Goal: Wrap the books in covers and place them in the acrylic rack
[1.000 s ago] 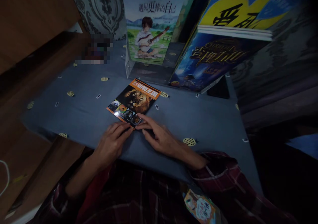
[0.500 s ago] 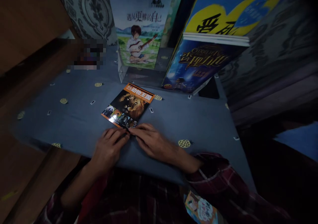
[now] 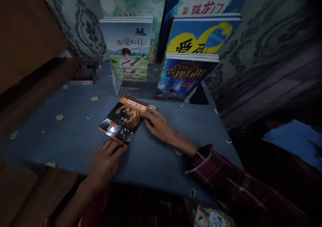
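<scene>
A small book (image 3: 125,118) lies closed on the cloth-covered table, a lion's face on its dark cover with an orange band and smaller animal pictures below. My left hand (image 3: 107,158) is at the book's near corner, fingers curled and fingertips gripping that corner. At the right edge of the cover is my right hand (image 3: 158,126), its index fingertip on the edge and the other fingers bent under the palm. The undersides of both hands are hidden.
Behind the book, a clear stand (image 3: 134,88) holds a guitar-boy book (image 3: 130,52), a dark blue book (image 3: 187,76) and a yellow-and-blue book (image 3: 196,35). A blurred item (image 3: 83,72) sits at the back left. Another book (image 3: 211,217) shows below the table's front edge.
My right hand has moved from the near corner up along the book's right edge. My left hand stays at the corner. The view has shifted, showing more of the books behind.
</scene>
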